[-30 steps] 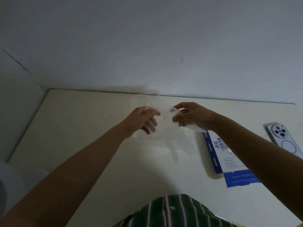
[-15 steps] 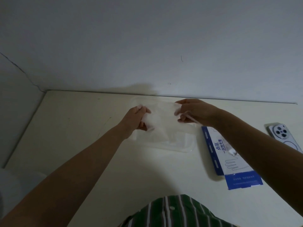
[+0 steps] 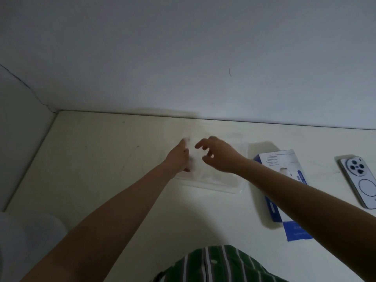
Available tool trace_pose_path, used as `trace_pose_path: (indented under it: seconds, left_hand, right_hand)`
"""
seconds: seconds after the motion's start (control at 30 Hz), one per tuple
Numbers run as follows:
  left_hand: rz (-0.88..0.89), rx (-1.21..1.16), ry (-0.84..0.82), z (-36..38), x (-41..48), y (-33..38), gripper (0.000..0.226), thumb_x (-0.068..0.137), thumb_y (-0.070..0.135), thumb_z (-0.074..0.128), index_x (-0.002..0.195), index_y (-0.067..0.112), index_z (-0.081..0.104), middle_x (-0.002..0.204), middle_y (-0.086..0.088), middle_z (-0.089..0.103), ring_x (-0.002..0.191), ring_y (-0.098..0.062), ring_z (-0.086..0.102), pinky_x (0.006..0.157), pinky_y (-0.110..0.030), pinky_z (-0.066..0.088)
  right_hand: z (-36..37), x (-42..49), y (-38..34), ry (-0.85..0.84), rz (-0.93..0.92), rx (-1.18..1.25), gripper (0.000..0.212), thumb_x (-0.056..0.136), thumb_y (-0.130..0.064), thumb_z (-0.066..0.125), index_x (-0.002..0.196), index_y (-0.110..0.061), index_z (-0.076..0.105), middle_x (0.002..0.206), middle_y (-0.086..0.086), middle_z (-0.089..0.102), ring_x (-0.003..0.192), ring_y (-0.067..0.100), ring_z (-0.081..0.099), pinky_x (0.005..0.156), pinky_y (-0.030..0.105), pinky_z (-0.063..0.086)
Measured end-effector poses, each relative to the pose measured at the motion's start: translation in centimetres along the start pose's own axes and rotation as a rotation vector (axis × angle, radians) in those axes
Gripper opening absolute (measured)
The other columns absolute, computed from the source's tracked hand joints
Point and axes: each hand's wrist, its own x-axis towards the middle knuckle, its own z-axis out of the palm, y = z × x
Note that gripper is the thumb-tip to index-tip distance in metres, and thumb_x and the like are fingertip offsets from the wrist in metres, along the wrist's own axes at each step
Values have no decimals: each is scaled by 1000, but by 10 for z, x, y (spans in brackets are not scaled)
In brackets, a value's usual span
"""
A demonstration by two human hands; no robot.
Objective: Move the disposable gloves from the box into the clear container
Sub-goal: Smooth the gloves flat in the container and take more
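Your left hand (image 3: pixel 178 159) had its grip closed on a pale, filmy disposable glove (image 3: pixel 192 159), thumb above and fingers curled beneath, over the left part of the clear container (image 3: pixel 227 186). The blur hid how much of the glove lay inside. Your right hand (image 3: pixel 220 157) hovered just beside it above the container, grip apart, fingers loosely bent and holding nothing. The blue-and-white box (image 3: pixel 282 167) lay flat on the worktop (image 3: pixel 101 159) just right of the container, partly under your right forearm. A phone (image 3: pixel 364 180) lay face down further right.
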Motion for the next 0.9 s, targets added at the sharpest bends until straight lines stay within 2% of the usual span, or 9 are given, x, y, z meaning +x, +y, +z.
trace_pose_path:
  seconds: [0.1,0.2,0.27,0.37,0.47,0.57,0.67,0.73,0.9]
  left_hand:
    - [-13,408,43,-4,8,-3,48,100,11,37,147,15,27,126,-22,55,106,-36,58,83,-39,49]
    - [24,617,106,-2,10,-4,65,96,17,54,148,6,17,133,-21,48,117,-34,53,93,-36,43]
    - [147,821,251,1,5,-2,70,88,9,62,146,5,22,131,-18,41,113,-30,50,90,-33,45]
    - [509,1020,455,8,7,7,46,72,1,68,115,10,54,109,-10,50,94,-24,51,74,-31,45]
    - [347,896,201,12,16,10,31,84,7,63,113,11,53,114,-11,49,96,-27,56,78,-34,48]
    - [37,803,-117,12,29,-4,57,84,19,70,132,12,39,126,-16,44,109,-33,54,83,-35,48]
    - [-76,683,-192,10,32,-16,78,77,20,79,135,17,28,129,-16,30,110,-37,50,75,-41,58]
    - [-88,694,-196,10,34,-19,84,72,19,83,134,18,26,129,-16,26,106,-38,51,71,-42,59]
    - [-62,758,-207,6,37,-23,93,67,13,86,137,18,26,131,-17,23,110,-39,51,85,-44,54]
  right_hand:
    - [20,11,9,-208,138,-78,61,91,-21,63,146,-26,36,135,12,45,114,26,56,99,35,47]
    - [35,16,15,-309,158,-82,76,90,-20,65,152,-29,21,141,14,35,116,30,53,98,33,45]
    - [41,18,17,-320,136,-101,83,89,-20,67,153,-30,17,142,14,29,118,30,50,101,35,43]
    - [46,20,19,-322,89,-146,87,86,-22,70,154,-27,16,140,13,26,122,29,42,105,36,40]
    - [45,21,21,-369,81,-139,87,83,-23,72,153,-23,19,139,13,25,124,30,38,107,35,37]
    - [40,21,23,-298,159,-29,74,85,-20,70,148,-21,33,141,11,29,122,28,45,106,34,40]
    - [34,22,16,-115,205,199,44,88,-17,66,130,-18,54,126,9,49,102,20,57,89,28,48]
    - [35,21,10,-222,291,327,33,90,-15,62,123,-14,58,113,7,56,95,19,57,81,28,49]
    - [25,12,11,-632,458,-6,16,91,-14,50,84,-3,57,87,11,60,80,27,65,68,32,57]
